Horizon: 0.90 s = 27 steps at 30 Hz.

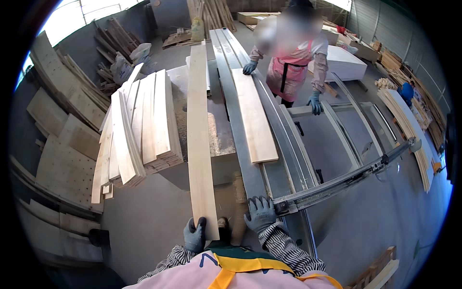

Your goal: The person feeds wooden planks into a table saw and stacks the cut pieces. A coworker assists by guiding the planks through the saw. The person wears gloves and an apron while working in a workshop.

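My left hand [195,235], in a grey-blue work glove, grips the near end of a long narrow plank [200,144]. The thumb lies on its upper face; the fingers below are mostly hidden. This plank stretches away from me along the left part of the machine table. My right hand [260,213], gloved alike, rests with fingers spread on the near end of the long grey metal sliding table [253,181]. A shorter, wider board [252,115] lies flat on that table, beyond my right hand and apart from it.
Opposite, a co-worker in a pink apron [288,67] has one gloved hand [250,67] at the board's far end, the other by a metal outrigger frame [332,130]. Stacked planks [144,125] stand at left. A ribbed hose [239,207] hangs below. Sheets [409,135] lean at right.
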Motion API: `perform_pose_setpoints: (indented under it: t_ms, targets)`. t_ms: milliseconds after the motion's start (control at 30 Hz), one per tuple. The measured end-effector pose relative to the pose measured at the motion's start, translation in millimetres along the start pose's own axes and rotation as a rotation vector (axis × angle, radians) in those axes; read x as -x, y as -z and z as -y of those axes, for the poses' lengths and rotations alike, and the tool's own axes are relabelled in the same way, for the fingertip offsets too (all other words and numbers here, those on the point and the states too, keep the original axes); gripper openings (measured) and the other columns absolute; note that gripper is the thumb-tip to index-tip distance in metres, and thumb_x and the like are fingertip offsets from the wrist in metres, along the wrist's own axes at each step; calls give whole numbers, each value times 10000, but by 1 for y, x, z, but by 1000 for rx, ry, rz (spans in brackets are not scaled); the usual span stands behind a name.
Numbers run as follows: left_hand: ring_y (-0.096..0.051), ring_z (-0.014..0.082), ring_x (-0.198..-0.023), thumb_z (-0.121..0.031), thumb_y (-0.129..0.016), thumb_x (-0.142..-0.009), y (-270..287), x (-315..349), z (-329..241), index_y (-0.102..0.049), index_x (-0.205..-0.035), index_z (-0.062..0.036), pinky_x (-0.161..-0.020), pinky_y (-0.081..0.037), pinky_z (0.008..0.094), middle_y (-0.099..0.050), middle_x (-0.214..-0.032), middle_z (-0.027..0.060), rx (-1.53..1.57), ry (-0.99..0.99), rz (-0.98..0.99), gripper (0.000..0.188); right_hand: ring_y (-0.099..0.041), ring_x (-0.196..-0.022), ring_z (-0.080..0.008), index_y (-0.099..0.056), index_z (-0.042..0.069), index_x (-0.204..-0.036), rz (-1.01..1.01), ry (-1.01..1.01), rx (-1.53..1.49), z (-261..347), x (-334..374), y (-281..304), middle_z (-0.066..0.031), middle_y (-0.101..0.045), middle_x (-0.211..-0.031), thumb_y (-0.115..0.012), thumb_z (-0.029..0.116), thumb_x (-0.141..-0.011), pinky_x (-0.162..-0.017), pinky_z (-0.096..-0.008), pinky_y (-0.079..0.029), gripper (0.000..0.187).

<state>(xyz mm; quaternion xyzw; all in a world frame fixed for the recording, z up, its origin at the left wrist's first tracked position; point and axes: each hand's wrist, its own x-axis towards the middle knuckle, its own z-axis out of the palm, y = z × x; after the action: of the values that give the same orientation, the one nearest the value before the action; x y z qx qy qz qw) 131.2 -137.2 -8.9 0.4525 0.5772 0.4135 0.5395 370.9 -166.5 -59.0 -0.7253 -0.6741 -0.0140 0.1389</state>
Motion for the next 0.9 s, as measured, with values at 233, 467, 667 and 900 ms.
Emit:
perform_pose_setpoints:
  t_ms: [233, 467, 667, 900]
  targets:
    - [-527, 67, -707, -263, -636, -897, 56, -36, -59, -610, -981, 14, -645, -448, 225, -619, -826, 3, 120, -71, -223, 291, -493, -1123, -309, -590, 21, -1116, -127, 46, -6, -6, -66, -14, -144, -579, -1139, -585, 344, -748, -1027, -532, -298, 490]
    - [-497, 88, -501, -440, -620, -871, 155, -107, -152, -610, -892, -16, -436, -422, 243, -541, -644, -3, -8, -128, -377, 425, -263, -1329, -368, -366, 46, -1371, -12, -7, 42, -31, -166, -26, -183, -311, -1441, -632, 418, -729, -1090, -499, -220, 789]
    - [-552, 152, -585, -562, -571, -845, 230, -186, -184, -598, -1021, 4, -459, -442, 285, -600, -762, 73, -243, 148, -472, 593, -150, -1366, -418, -255, 76, -1434, -112, -60, -147, -17, -210, 8, -186, -181, -1500, -683, 356, -705, -1125, -491, -144, 890]
    - [-573, 204, -521, -600, -545, -834, 228, -204, -177, -579, -1045, 34, -397, -458, 301, -599, -745, 120, -217, 268, -386, 669, -142, -1368, -422, -353, 50, -1380, -31, -105, -247, -13, -127, -8, -214, -213, -1480, -697, 247, -682, -1115, -518, -153, 803]
